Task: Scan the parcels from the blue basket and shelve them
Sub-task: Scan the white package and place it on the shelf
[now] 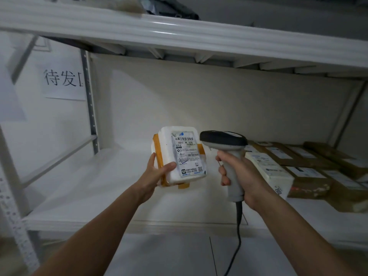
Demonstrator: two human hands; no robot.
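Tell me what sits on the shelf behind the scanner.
A white box and brown cardboard parcels lie behind the scanner on the shelf. The right hand covers part of the box.

One scanner [223,139]; one left hand [157,173] and one right hand [239,172]; one white parcel [169,140] just left of the scanner; right of the scanner, one white box [266,170] and at least four brown cartons [306,182]; far left, one paper sign [63,80]

Paper sign [63,82] with black Chinese characters stuck on white wall [49,126], upper left. Pale floor [169,255] below, one dark seam line.
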